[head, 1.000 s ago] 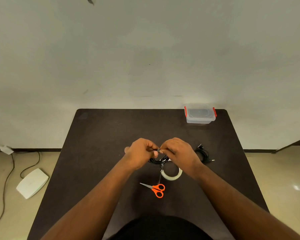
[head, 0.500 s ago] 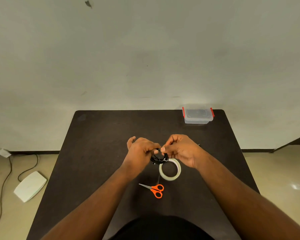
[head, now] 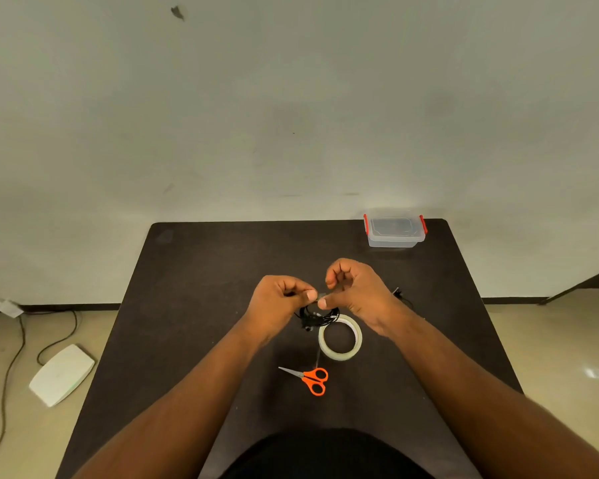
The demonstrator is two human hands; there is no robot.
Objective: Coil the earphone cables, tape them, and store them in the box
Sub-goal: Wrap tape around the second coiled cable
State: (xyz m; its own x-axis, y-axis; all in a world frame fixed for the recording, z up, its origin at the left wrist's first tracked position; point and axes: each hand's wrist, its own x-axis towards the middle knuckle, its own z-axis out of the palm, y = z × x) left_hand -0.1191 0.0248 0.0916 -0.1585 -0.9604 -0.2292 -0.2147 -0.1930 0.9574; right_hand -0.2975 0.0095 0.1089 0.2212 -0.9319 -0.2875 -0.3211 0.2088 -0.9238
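Holding a coiled black earphone cable point(head: 317, 314) up over the dark table point(head: 194, 288), the left hand point(head: 279, 302) and right hand point(head: 357, 292) both pinched a little piece of tape point(head: 321, 296) between thumb and fingertip right above the coil. Tape roll point(head: 340, 337) sat just below, orange scissors point(head: 310, 378) nearer, and the clear box point(head: 394, 230) was at the far right corner, lid on.

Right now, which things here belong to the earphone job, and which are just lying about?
For the job: coiled earphone cable, held by left hand and right hand; tape roll; scissors; box; second cable.
Lying about: white pedal, floor cord.
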